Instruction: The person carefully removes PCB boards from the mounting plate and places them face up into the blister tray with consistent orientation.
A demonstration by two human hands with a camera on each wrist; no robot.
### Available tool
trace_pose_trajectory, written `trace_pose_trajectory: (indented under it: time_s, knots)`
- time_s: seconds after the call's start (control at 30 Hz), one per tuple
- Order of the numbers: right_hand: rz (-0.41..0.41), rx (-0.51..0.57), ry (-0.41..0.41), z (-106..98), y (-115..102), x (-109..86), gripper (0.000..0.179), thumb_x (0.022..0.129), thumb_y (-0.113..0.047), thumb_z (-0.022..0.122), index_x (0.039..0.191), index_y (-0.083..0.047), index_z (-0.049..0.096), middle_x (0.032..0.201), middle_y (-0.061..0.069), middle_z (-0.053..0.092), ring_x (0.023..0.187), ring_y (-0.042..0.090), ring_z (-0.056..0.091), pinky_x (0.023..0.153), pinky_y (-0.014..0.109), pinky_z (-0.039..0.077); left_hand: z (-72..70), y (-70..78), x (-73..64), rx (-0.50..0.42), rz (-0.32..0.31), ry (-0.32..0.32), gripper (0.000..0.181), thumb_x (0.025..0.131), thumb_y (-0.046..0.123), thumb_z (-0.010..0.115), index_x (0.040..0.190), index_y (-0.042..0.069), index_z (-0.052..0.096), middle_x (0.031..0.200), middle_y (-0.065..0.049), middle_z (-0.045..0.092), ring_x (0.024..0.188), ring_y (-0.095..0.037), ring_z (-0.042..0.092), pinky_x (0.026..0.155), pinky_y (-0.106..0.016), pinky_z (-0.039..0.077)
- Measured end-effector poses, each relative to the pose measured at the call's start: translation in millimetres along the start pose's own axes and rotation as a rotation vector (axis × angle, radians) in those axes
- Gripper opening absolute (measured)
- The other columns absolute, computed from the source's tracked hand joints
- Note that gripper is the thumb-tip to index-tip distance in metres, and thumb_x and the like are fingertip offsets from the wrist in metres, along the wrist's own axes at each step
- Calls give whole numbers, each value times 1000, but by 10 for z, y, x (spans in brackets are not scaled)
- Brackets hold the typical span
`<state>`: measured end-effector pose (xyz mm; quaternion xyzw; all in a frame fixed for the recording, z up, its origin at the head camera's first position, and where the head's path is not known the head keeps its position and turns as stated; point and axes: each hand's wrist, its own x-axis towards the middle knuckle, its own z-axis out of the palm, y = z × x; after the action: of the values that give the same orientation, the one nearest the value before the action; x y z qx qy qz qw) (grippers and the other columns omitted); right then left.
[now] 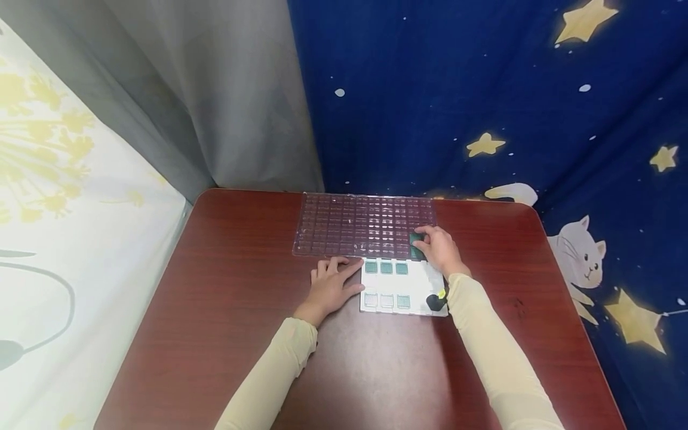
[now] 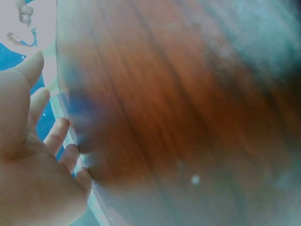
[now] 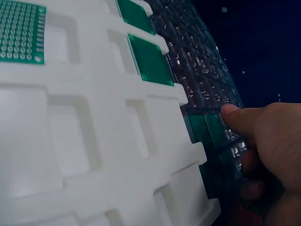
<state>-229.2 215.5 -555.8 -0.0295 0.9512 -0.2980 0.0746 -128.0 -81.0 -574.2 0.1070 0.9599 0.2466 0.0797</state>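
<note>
A white slotted tray (image 1: pixel 416 275) lies on the table with several green perforated circuit boards (image 1: pixel 386 268) in its slots. My left hand (image 1: pixel 330 286) lies flat at its left side, fingers spread, thumb and index fingertips at the tray's edge. Behind it lies a clear plastic compartment tray (image 1: pixel 349 224). At that tray's right end, my right hand (image 1: pixel 442 249) reaches over green circuit boards (image 3: pixel 198 127), thumb and index fingertips right at them. In the right wrist view the other fingers are bent and partly in shadow; I cannot tell whether a board is pinched.
Both trays rest on a reddish-brown wooden table (image 1: pixel 226 310). A small black object with a yellow part (image 1: pixel 436 301) shows beside the right sleeve. Grey curtain (image 1: pixel 247 107) and blue starry cloth (image 1: pixel 408 119) hang close behind the table's back edge.
</note>
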Motion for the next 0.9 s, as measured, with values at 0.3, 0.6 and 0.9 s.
trace_pose_trajectory:
  time_s: [0.3, 0.6, 0.9]
  knots:
    - [-54, 83, -23, 3, -93, -263, 37, 99, -31, 68, 131, -13, 66, 83, 5, 58, 72, 20, 51, 68, 33, 43, 22, -14, 5, 12, -3, 4, 62, 97, 58, 60, 154, 43, 43, 153, -5, 43, 130, -33, 35, 98, -51, 29]
    - [-90, 129, -49, 132, -179, -482, 39, 97, -29, 71, 131, -11, 68, 81, 4, 58, 73, 18, 52, 68, 31, 43, -1, -10, 3, 2, 1, 0, 62, 97, 58, 60, 154, 42, 43, 153, -6, 42, 131, -33, 35, 99, -52, 29]
    - [-79, 170, -52, 231, -165, -595, 43, 95, -30, 73, 134, -11, 67, 81, 2, 58, 69, 16, 49, 65, 29, 43, 8, -5, 8, 12, -6, 4, 62, 96, 58, 61, 154, 43, 43, 153, -5, 42, 132, -33, 34, 100, -51, 29]
